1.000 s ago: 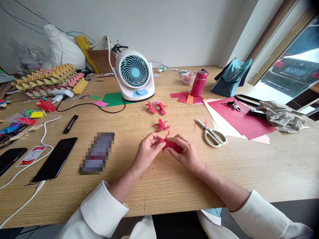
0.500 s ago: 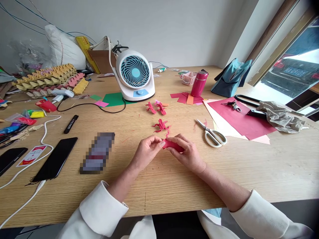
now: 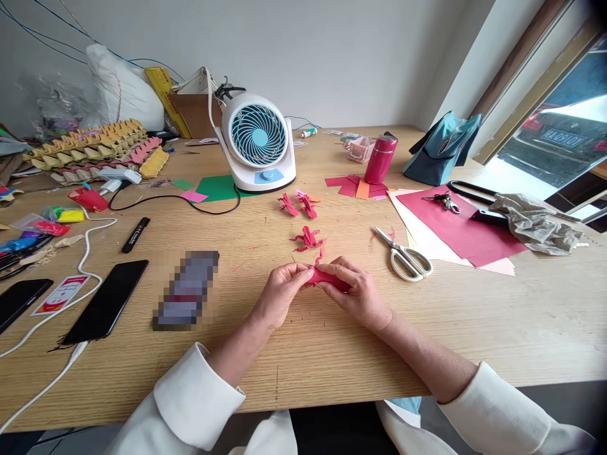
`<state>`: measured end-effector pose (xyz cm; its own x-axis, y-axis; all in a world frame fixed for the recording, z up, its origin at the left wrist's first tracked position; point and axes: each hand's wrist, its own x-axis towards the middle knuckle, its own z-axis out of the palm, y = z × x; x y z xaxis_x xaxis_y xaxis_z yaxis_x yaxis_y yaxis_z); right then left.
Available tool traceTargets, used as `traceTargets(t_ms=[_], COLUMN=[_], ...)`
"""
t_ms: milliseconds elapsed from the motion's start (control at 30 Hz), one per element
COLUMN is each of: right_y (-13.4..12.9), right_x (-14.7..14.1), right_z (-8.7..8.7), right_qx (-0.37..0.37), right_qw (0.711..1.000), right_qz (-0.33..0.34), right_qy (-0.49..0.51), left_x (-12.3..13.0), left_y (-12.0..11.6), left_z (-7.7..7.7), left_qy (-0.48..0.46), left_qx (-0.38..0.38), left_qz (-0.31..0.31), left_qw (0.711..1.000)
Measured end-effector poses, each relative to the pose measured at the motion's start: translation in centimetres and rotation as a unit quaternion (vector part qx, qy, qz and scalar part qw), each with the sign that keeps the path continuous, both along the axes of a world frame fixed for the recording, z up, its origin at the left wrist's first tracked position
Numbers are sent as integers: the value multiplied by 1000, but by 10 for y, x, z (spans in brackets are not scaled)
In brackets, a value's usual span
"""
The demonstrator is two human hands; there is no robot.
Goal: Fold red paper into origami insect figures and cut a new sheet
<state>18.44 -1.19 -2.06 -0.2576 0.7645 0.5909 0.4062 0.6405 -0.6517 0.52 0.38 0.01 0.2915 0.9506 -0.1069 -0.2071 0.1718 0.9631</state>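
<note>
Between my two hands is a piece of folded red paper (image 3: 332, 279), held low over the table. My left hand (image 3: 281, 292) pinches its left end between thumb and fingers. My right hand (image 3: 356, 292) grips the other end, thumb below and fingers over the top, so part of the paper is hidden. Just beyond my fingertips lies a folded red paper figure (image 3: 308, 238) with thin limbs. Farther back are two more red paper figures, one on the left (image 3: 287, 205) and one on the right (image 3: 307, 205).
White-handled scissors (image 3: 410, 261) lie to the right, near large red paper sheets (image 3: 455, 227) with keys. A white fan (image 3: 258, 139) stands at the back, a pink flask (image 3: 380, 159) right of it. Phones, a black marker (image 3: 135, 235) and a white cable (image 3: 87, 249) are on the left.
My left fingers have shifted slightly along the folded red paper, and the view has moved a little. Both hands keep hold of the paper.
</note>
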Motion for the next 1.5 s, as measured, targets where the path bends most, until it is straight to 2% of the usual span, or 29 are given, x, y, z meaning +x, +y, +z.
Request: traceTargets(t_ms=[67,300,400,467,533,600,633,667,700,767,867,967,1067,1133,1200,1400,1500], right_y=[0,2,4,6,9,12,14,15,17,18,19,19,19,19,20,20,19], right_x=[0,1,2,3,6,10,12,13,15,18,20,19,18,18,19,24,25], right_z=[-1,-1,0,1,3,5,6,7,7,9,11,13,13,13,13,18,19], right_qx=[-7,-42,-57,-68,-80,-92,-98,-105,-114,-127,-143,-159,-176,-180,-176,-118,-72], right_qw=[1000,998,996,994,992,989,987,985,983,979,977,975,972,971,972,988,994], right_qz=[-1,-10,-16,-25,-36,-49,-54,-59,-61,-61,-55,-44,-33,-29,-29,-75,-82], right_qy=[6,37,59,75,92,109,117,126,133,147,150,147,153,155,154,64,10], left_x=[2,-1,-6,-12,-20,-29,-32,-35,-37,-37,-29,-17,-11,-13,-18,-31,-31], left_y=[-1,2,6,12,22,39,50,62,74,99,129,143,146,145,142,113,96], left_z=[0,0,-1,-3,-5,-5,-4,-2,-1,3,8,11,16,19,21,20,23], left_qy=[-11,22,34,70,135,230,280,337,386,450,510,538,555,571,579,487,431], left_qx=[-3,66,84,110,176,265,319,383,443,523,558,563,561,547,527,524,542], left_qz=[13,28,53,75,92,83,86,76,48,-49,-175,-250,-273,-276,-270,-184,-152], left_qw=[1000,997,994,989,971,933,901,857,807,722,631,576,550,546,560,674,705])
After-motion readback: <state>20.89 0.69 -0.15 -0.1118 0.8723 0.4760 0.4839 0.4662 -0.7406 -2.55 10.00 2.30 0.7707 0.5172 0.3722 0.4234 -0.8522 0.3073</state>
